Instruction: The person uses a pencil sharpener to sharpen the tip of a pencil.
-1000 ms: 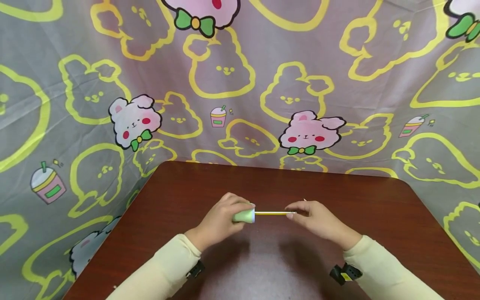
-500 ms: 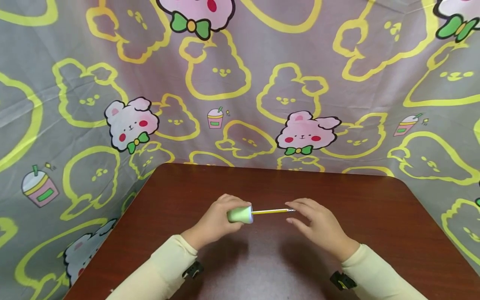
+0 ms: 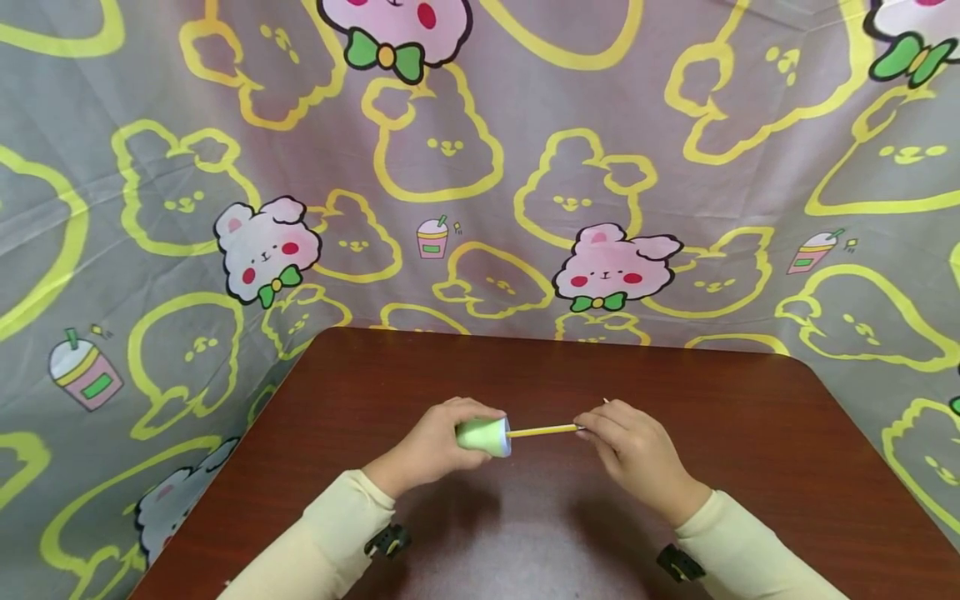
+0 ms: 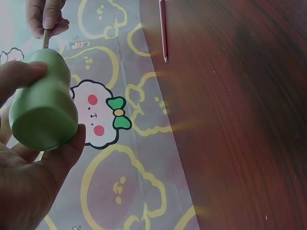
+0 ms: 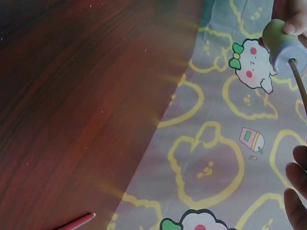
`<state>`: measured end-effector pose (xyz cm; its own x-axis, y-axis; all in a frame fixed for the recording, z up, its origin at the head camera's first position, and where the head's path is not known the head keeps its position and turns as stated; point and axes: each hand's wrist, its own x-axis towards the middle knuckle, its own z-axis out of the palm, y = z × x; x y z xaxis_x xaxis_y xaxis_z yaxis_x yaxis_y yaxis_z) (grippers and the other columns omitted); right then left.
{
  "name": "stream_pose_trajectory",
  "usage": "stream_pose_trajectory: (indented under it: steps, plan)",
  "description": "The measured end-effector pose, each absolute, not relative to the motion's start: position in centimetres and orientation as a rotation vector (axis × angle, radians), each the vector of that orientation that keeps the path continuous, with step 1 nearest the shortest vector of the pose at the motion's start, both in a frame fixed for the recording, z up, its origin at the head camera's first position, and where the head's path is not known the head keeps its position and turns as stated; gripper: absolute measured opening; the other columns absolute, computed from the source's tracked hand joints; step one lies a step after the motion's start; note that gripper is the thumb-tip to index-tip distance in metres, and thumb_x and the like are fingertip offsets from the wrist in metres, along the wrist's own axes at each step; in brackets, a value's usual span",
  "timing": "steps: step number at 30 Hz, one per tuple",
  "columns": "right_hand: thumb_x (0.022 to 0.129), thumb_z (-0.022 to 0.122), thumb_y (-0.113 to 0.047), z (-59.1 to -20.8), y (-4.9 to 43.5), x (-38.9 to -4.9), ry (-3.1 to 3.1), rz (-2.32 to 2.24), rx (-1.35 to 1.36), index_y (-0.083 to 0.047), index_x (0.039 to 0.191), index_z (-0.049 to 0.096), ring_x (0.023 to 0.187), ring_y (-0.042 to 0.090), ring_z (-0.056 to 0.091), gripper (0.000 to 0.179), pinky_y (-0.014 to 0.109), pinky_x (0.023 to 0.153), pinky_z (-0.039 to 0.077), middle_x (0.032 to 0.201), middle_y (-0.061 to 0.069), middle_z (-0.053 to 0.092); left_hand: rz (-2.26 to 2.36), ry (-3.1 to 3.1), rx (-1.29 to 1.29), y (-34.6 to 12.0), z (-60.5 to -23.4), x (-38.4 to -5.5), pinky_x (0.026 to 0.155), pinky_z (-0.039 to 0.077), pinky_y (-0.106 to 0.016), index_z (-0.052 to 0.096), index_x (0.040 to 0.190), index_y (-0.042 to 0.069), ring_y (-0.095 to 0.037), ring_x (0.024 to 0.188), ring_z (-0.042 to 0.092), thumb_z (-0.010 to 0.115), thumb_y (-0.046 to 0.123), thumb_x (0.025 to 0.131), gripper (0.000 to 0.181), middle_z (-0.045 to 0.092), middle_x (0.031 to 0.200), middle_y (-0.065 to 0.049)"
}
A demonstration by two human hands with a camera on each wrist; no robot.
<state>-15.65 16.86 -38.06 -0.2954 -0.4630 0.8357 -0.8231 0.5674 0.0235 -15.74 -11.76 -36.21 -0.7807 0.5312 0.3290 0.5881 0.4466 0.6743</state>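
Observation:
My left hand (image 3: 431, 442) grips a green, waisted pencil sharpener (image 3: 478, 437), held on its side above the table. Its pale lavender end faces right, and a yellow pencil (image 3: 542, 431) is inserted in the hole there. The right wrist view shows the pencil entering the middle of the sharpener's pale face (image 5: 291, 51). At the pencil's outer end, the thumb and fingers of my right hand (image 3: 641, 446) pinch it. In the left wrist view, the sharpener's rounded green base points toward the camera.
A red pencil (image 4: 163, 33) lies on the dark brown wooden table (image 3: 420, 367), mostly hidden behind the right hand in the head view. Grey cloth (image 3: 480, 108) with cartoon prints hangs around the table's back and sides.
My right fingers came off the pencil's end half a second ago and now pinch it again. The pencil's visible stripes have changed from white and yellow to mostly yellow. The left hand keeps its grip.

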Motion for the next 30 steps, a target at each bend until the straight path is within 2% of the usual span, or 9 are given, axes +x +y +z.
stream_pose_trajectory:
  steps: [5,13,16,18,20,22,26,28,30]
  plan:
    - [0.101,0.048,-0.027,-38.0,16.7,-15.7,-1.902,0.504,1.056,-0.006,0.088,0.07,0.07,0.014,0.058,0.033,0.034,0.068,0.051,0.081,-0.001,0.063,-1.269,-2.618,-1.021,-11.8,-36.2,-15.8,0.075,0.047,-0.024,0.069,0.116,0.008,-0.015,0.091,0.056,0.079,0.005,0.07,0.048,0.068,0.107,-0.005]
    - [0.102,0.046,-0.023,-38.3,16.6,-15.5,-1.951,0.492,1.05,-0.005,0.085,0.069,0.066,0.014,0.056,0.034,0.037,0.071,0.053,0.076,-0.001,0.063,-1.232,-2.584,-1.036,-11.6,-36.8,-15.7,0.075,0.048,-0.025,0.07,0.115,0.006,-0.017,0.092,0.057,0.08,0.003,0.069,0.047,0.069,0.104,-0.004]
    - [0.095,0.059,-0.014,-38.2,16.6,-15.1,-2.096,0.55,1.017,-0.004,0.084,0.07,0.066,0.011,0.056,0.018,0.036,0.069,0.053,0.074,-0.002,0.063,-1.148,-2.55,-1.063,-11.4,-37.1,-15.6,0.078,0.049,-0.026,0.07,0.114,0.006,-0.018,0.095,0.057,0.079,0.002,0.07,0.046,0.069,0.104,-0.003]
    - [0.088,0.067,-0.007,-37.8,16.5,-14.7,-2.271,0.659,0.977,-0.004,0.085,0.071,0.068,0.009,0.059,0.006,0.033,0.067,0.053,0.076,-0.003,0.067,-1.06,-2.511,-1.096,-11.3,-37.3,-15.4,0.079,0.049,-0.026,0.071,0.114,0.006,-0.018,0.097,0.057,0.079,0.002,0.07,0.045,0.069,0.105,-0.002]
    - [0.082,0.071,-0.004,-37.2,16.6,-14.4,-2.501,0.827,0.912,-0.004,0.088,0.073,0.069,0.007,0.059,0.006,0.03,0.065,0.052,0.079,-0.002,0.069,-0.963,-2.457,-1.139,-11.3,-37.5,-15.4,0.08,0.049,-0.026,0.071,0.113,0.005,-0.018,0.098,0.056,0.078,0.0,0.069,0.045,0.068,0.105,-0.002]
    - [0.086,0.068,-0.005,-36.7,16.6,-14.3,-2.732,1.105,0.814,-0.001,0.092,0.073,0.068,0.01,0.059,0.009,0.029,0.061,0.05,0.081,0.002,0.069,-0.856,-2.396,-1.18,-11.2,-37.7,-15.3,0.081,0.049,-0.026,0.072,0.112,0.006,-0.018,0.098,0.056,0.079,-0.001,0.068,0.044,0.068,0.105,-0.003]
    - [0.092,0.059,-0.005,-36.2,16.8,-14.5,-2.972,1.663,0.549,0.006,0.095,0.069,0.062,0.014,0.054,0.016,0.029,0.055,0.048,0.07,0.004,0.06,-0.696,-2.303,-1.234,-11.1,-37.8,-15.3,0.08,0.05,-0.024,0.073,0.11,0.008,-0.018,0.1,0.056,0.079,-0.004,0.065,0.046,0.067,0.107,-0.003]
    - [0.093,0.058,-0.006,-36.2,16.9,-14.7,-2.991,1.781,0.478,0.006,0.094,0.068,0.063,0.014,0.054,0.016,0.031,0.056,0.049,0.066,0.002,0.057,-0.685,-2.287,-1.232,-11.0,-37.7,-15.3,0.08,0.05,-0.025,0.073,0.109,0.009,-0.018,0.101,0.056,0.079,-0.005,0.065,0.047,0.066,0.107,-0.004]
    - [0.093,0.058,-0.007,-36.3,16.9,-14.9,-2.995,1.748,0.517,0.005,0.094,0.068,0.064,0.014,0.055,0.015,0.033,0.057,0.05,0.067,0.002,0.058,-0.707,-2.292,-1.222,-11.0,-37.7,-15.4,0.081,0.05,-0.025,0.073,0.108,0.009,-0.018,0.101,0.056,0.078,-0.005,0.064,0.047,0.067,0.107,-0.003]
